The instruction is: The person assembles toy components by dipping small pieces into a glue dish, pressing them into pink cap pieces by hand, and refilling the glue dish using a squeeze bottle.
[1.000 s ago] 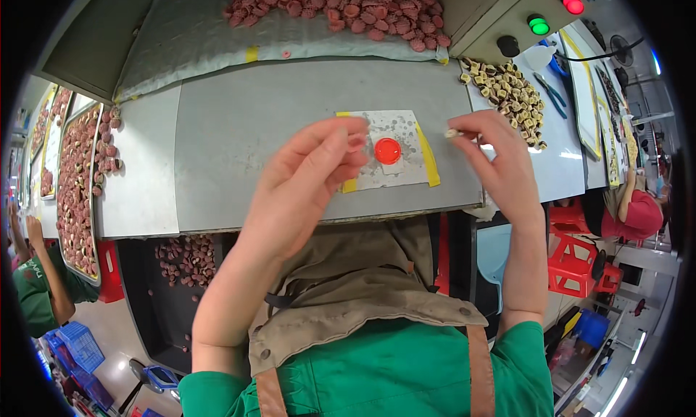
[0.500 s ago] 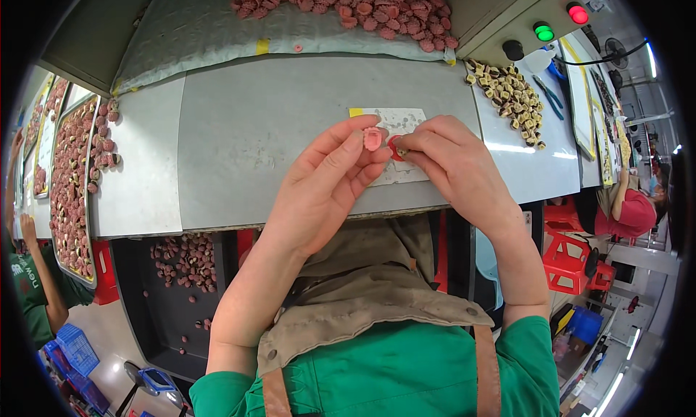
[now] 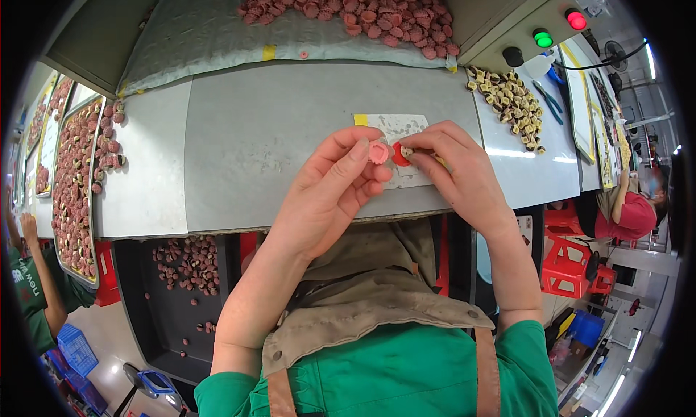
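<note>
Right hand [image 3: 458, 167], head view: now sits over white card [image 3: 399, 123], well left of its place a second ago; pinches small cream piece [image 3: 407, 152].
Left hand [image 3: 322, 189]: pinches pink scalloped cup [image 3: 378, 153], hollow side showing.
Red disc [image 3: 398, 156]: lies on white card, partly hidden; cannot tell whether touching cream piece.
Handwork: judged as bringing both held pieces close, yet apart.

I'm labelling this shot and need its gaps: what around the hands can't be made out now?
All in the head view:
White card: right edge covered by the right hand.
Red disc: partly hidden by that hand and its pinched pale piece, whose detail is too small.
Pink piece: far side turned away, in the left hand.
Pink pile: cut off by the top edge.
</note>
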The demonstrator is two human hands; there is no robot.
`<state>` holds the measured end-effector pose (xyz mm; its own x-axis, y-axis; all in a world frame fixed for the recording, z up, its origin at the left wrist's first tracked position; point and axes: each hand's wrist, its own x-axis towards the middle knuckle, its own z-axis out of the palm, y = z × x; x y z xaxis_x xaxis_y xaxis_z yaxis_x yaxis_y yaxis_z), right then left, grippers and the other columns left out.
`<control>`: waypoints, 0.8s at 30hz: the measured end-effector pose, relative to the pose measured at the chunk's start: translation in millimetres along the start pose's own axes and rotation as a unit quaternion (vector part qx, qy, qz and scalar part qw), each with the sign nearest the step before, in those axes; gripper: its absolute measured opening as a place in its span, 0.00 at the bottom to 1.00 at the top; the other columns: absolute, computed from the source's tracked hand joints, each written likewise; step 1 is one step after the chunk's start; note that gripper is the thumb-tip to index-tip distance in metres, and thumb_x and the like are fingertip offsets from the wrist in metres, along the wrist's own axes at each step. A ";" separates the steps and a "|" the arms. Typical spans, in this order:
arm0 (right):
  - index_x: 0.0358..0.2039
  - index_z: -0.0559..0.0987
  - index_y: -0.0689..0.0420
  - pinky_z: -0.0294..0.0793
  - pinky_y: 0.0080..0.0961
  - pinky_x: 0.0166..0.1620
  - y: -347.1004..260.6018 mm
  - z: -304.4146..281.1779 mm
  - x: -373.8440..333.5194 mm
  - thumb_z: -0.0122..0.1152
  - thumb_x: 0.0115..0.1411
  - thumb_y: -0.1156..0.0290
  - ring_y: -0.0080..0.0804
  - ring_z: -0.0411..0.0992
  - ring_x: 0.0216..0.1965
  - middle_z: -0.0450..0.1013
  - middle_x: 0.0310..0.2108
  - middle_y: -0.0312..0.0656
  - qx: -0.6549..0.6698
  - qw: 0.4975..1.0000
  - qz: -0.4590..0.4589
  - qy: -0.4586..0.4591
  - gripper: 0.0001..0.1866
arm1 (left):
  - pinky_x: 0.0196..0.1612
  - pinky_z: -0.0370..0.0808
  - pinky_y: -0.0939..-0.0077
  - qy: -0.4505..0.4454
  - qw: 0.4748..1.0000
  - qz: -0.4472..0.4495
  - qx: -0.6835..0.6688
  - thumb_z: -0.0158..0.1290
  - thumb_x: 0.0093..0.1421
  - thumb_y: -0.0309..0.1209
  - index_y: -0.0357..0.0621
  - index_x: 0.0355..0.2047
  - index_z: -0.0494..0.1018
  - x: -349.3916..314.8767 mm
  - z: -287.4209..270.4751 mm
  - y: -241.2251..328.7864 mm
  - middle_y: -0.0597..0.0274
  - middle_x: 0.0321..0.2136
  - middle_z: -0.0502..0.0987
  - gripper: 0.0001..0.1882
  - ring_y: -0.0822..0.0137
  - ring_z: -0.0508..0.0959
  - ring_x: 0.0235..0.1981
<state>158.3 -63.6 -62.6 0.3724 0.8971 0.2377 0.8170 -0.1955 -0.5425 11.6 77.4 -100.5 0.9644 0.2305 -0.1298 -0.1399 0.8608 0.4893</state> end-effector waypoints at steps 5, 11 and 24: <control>0.39 0.76 0.62 0.69 0.21 0.43 -7.6 0.3 -5.5 0.55 0.56 0.80 0.26 0.69 0.37 0.69 0.36 0.39 0.191 0.973 0.130 0.027 0.09 | 0.44 0.73 0.81 0.012 1.000 0.009 0.009 0.45 0.66 0.32 0.41 0.52 0.64 0.9 4.9 1.0 0.61 0.42 0.74 0.16 0.74 0.74 0.41; 0.40 0.75 0.62 0.69 0.21 0.43 -24.8 9.5 -0.5 0.57 0.55 0.83 0.27 0.70 0.39 0.69 0.37 0.40 0.301 0.947 0.034 0.110 0.11 | 0.45 0.72 0.81 0.034 0.999 0.011 0.034 0.46 0.65 0.32 0.40 0.52 0.64 0.6 10.7 0.5 0.63 0.41 0.74 0.16 0.74 0.74 0.42; 0.39 0.75 0.60 0.71 0.23 0.40 -29.6 22.5 -5.7 0.59 0.54 0.80 0.31 0.70 0.37 0.70 0.36 0.42 0.279 0.951 0.069 0.116 0.11 | 0.50 0.69 0.80 0.078 0.928 0.248 0.266 0.49 0.63 0.26 0.36 0.46 0.69 0.1 20.3 -29.8 0.62 0.43 0.73 0.12 0.75 0.72 0.45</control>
<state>122.0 -54.0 -66.0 0.5996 0.7534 0.2699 0.4168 -0.0060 -0.9090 20.5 42.5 -97.6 0.7616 0.6365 0.1223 -0.3871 0.2954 0.8734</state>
